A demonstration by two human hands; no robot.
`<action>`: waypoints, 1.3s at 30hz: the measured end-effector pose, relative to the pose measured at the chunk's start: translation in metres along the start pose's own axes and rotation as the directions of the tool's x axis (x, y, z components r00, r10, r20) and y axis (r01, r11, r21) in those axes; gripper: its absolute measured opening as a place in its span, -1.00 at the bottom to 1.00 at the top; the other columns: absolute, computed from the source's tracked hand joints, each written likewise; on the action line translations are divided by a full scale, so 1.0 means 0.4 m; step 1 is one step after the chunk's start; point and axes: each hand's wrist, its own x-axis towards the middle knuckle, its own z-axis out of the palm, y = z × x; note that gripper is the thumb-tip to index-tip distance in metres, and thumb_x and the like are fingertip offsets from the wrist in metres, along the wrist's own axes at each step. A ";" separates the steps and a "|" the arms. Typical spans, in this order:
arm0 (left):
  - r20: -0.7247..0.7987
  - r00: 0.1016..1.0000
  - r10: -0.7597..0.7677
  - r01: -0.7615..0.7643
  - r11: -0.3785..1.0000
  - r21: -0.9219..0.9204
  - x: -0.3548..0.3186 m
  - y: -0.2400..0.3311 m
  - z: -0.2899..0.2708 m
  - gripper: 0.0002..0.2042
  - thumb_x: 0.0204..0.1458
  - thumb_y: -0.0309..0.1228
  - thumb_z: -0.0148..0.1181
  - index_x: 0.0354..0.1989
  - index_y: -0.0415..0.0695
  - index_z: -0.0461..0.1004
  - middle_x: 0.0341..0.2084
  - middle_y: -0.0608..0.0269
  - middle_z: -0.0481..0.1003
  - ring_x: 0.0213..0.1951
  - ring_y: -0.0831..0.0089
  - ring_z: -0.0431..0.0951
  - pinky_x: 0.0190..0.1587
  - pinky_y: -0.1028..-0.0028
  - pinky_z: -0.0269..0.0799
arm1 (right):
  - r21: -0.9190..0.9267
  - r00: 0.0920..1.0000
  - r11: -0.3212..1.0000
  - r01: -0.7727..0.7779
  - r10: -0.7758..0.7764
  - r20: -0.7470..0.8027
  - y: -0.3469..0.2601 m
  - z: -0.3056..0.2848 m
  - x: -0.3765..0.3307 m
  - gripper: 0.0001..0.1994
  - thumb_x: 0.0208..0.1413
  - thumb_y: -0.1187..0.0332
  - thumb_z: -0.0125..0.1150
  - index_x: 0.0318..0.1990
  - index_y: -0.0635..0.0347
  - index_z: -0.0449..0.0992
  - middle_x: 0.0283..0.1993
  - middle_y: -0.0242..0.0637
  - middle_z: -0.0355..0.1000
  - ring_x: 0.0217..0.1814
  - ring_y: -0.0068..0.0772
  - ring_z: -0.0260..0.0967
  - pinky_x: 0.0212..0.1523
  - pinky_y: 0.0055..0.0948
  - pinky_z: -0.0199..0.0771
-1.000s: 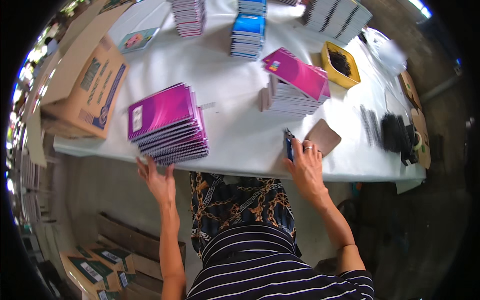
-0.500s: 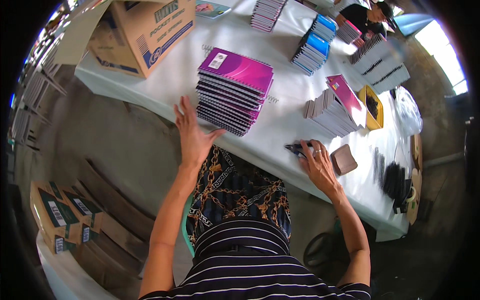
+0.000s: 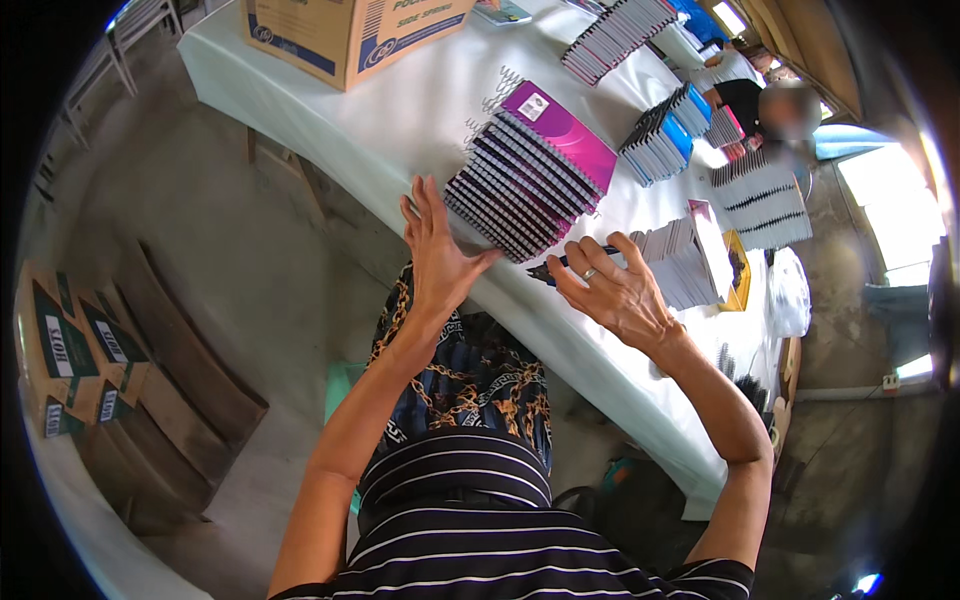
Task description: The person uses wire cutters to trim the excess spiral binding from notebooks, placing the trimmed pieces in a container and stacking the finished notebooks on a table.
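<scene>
A stack of purple spiral notebooks [image 3: 570, 140] lies near the table's front edge, with black wire bindings facing me and loose wire ends poking out at the far left. My left hand [image 3: 440, 250] is at the stack's near left corner, fingers stretched and thumb apart. It holds nothing; whether it touches the notebooks I cannot tell. My right hand [image 3: 622, 295] grips dark-handled pliers [image 3: 543, 271], their tip pointing left just off the stack's near right corner. The fingers partly cover the handles.
A cardboard box [image 3: 350, 40] stands at the far left of the table. White-edged notebooks [image 3: 685, 262], a yellow tray [image 3: 737, 270] and blue notebooks [image 3: 660, 135] are to the right. Another person [image 3: 742, 105] sits at the far side. Cartons [image 3: 75, 350] rest on a wooden bench [image 3: 190, 370].
My right hand has lifted the pliers off the table and brought them left, close to the notebook stack. The whole view has turned, and my left hand stays beside the stack.
</scene>
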 end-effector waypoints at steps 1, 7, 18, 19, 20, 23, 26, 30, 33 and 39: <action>0.001 1.000 -0.011 0.011 1.000 -0.010 0.000 0.002 -0.001 0.29 -0.37 -0.18 0.59 0.47 -0.15 -0.31 0.46 -0.13 -0.24 0.43 -0.30 -0.33 0.36 -0.16 -0.19 | -0.040 0.999 0.998 0.052 -0.051 0.006 0.007 -0.004 0.014 -0.52 -0.08 0.33 0.26 0.07 0.10 0.41 0.02 -0.43 0.35 0.22 -0.45 0.18 0.23 -0.22 0.19; -0.006 0.998 -0.058 0.057 0.998 -0.006 0.000 0.012 -0.001 0.31 -0.45 -0.27 0.63 0.46 -0.16 -0.27 0.46 -0.08 -0.21 0.44 -0.25 -0.30 0.40 -0.08 -0.19 | -0.163 0.970 0.958 0.237 -0.241 -0.004 0.028 0.023 0.063 -0.62 -0.07 0.34 0.22 -0.03 0.05 0.43 0.00 -0.48 0.35 0.19 -0.50 0.19 0.13 -0.35 0.29; -0.025 1.000 -0.019 0.018 1.000 -0.019 -0.004 0.015 -0.001 0.27 -0.42 -0.35 0.61 0.46 -0.14 -0.26 0.46 -0.11 -0.24 0.43 -0.31 -0.28 0.32 -0.17 -0.09 | -0.122 0.945 0.938 0.324 -0.327 -0.005 0.036 0.016 0.093 -0.75 -0.10 0.34 0.18 -0.19 0.07 0.47 -0.13 -0.47 0.39 0.04 -0.51 0.29 0.00 -0.43 0.29; -0.030 1.000 -0.003 0.002 1.000 -0.009 -0.005 0.013 0.000 0.26 -0.40 -0.35 0.61 0.46 -0.14 -0.26 0.46 -0.11 -0.24 0.42 -0.33 -0.27 0.28 -0.23 -0.04 | -0.097 0.954 0.950 0.298 -0.299 0.005 0.029 0.011 0.095 -0.78 -0.11 0.34 0.19 -0.23 0.07 0.49 -0.16 -0.45 0.40 0.02 -0.49 0.31 -0.02 -0.44 0.28; -0.021 1.000 -0.003 0.003 1.000 0.006 -0.004 0.016 -0.004 0.26 -0.40 -0.34 0.61 0.46 -0.14 -0.26 0.45 -0.13 -0.24 0.42 -0.34 -0.26 0.28 -0.23 -0.05 | -0.070 0.963 0.961 0.268 -0.267 0.015 0.016 0.005 0.099 -0.81 -0.12 0.34 0.19 -0.28 0.08 0.50 -0.20 -0.44 0.41 0.00 -0.47 0.32 -0.04 -0.44 0.28; -0.015 1.000 -0.009 0.010 0.999 0.044 -0.002 0.017 -0.014 0.26 -0.40 -0.32 0.61 0.46 -0.13 -0.25 0.45 -0.16 -0.23 0.42 -0.33 -0.26 0.31 -0.20 -0.09 | -0.080 0.977 0.979 0.188 -0.179 0.117 -0.039 -0.013 0.121 -0.86 -0.15 0.33 0.21 -0.39 0.11 0.54 -0.27 -0.38 0.43 -0.04 -0.39 0.35 -0.10 -0.41 0.30; -0.011 1.000 -0.007 0.008 0.999 0.045 -0.002 0.015 -0.013 0.25 -0.40 -0.28 0.61 0.46 -0.14 -0.23 0.45 -0.17 -0.22 0.43 -0.29 -0.28 0.37 -0.14 -0.16 | -0.137 0.918 0.989 0.054 0.004 0.396 -0.097 -0.014 0.138 -0.83 -0.18 0.35 0.25 -0.40 0.21 0.58 -0.32 -0.32 0.44 -0.10 -0.27 0.37 -0.22 -0.34 0.34; 0.006 1.000 0.020 -0.020 0.999 0.029 -0.006 0.043 -0.018 0.24 -0.38 -0.17 0.59 0.45 -0.16 -0.22 0.43 -0.24 -0.20 0.42 -0.31 -0.28 0.36 -0.16 -0.16 | -0.265 0.804 0.953 -0.148 0.272 0.529 -0.151 0.004 0.137 -0.80 -0.14 0.36 0.24 -0.32 0.21 0.59 -0.28 -0.30 0.45 -0.10 -0.25 0.36 -0.19 -0.28 0.35; -0.007 1.000 0.021 -0.020 0.999 0.044 -0.009 0.032 -0.010 0.26 -0.38 -0.08 0.58 0.45 -0.18 -0.22 0.42 -0.26 -0.20 0.41 -0.34 -0.27 0.35 -0.16 -0.15 | -0.147 0.925 0.977 -0.154 0.195 0.327 -0.101 -0.020 0.122 -0.76 -0.09 0.35 0.21 -0.21 0.16 0.58 -0.19 -0.32 0.44 -0.01 -0.28 0.33 -0.06 -0.20 0.32; -0.031 0.999 0.013 -0.011 0.998 0.055 -0.016 0.031 0.011 0.29 -0.39 -0.02 0.56 0.45 -0.21 -0.25 0.42 -0.28 -0.20 0.41 -0.36 -0.25 0.35 -0.17 -0.14 | -0.065 0.997 0.998 -0.022 0.027 0.069 -0.004 -0.043 0.048 -0.52 -0.05 0.38 0.21 0.11 0.10 0.42 0.02 -0.37 0.34 0.17 -0.45 0.21 0.17 -0.23 0.21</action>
